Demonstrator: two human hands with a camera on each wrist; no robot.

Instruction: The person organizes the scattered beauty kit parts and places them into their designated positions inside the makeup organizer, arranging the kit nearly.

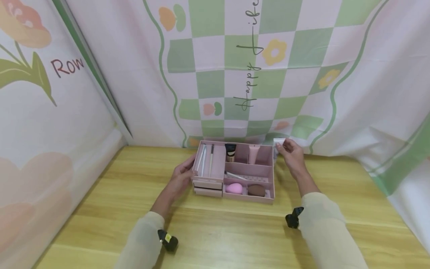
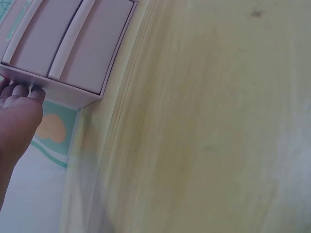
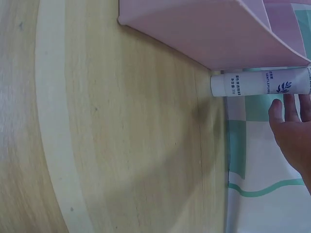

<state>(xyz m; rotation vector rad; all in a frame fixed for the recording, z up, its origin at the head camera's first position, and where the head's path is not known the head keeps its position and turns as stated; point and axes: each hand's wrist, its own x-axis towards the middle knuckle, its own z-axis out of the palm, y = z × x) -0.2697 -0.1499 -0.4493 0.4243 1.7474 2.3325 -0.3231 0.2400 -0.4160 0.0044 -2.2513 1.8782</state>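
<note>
A pink makeup organizer (image 1: pixel 248 198) stands on the table, with drawers (image 2: pixel 92 48) at its front left. My left hand (image 1: pixel 183 175) holds its left side near the front corner; in the left wrist view, bent fingers (image 2: pixel 36 94) lie against the side wall. At the organizer's back right corner, my right hand (image 1: pixel 293 155) pinches the top end of a white squeeze tube (image 3: pixel 252 83). The tube stands upright on its cap, close beside the organizer's right wall. The right thumb and index finger lie outside the right wrist view.
Slim brushes (image 1: pixel 211 160) lie on the organizer's top left. Its compartments hold a black-capped tube (image 1: pixel 230 149), a pink tube (image 1: pixel 253 154), a pale stick (image 1: pixel 235 175), a pink sponge (image 1: pixel 234 188) and a brown puff (image 1: pixel 256 190). A patterned curtain (image 1: pixel 242 82) hangs behind the table (image 1: pixel 235 231).
</note>
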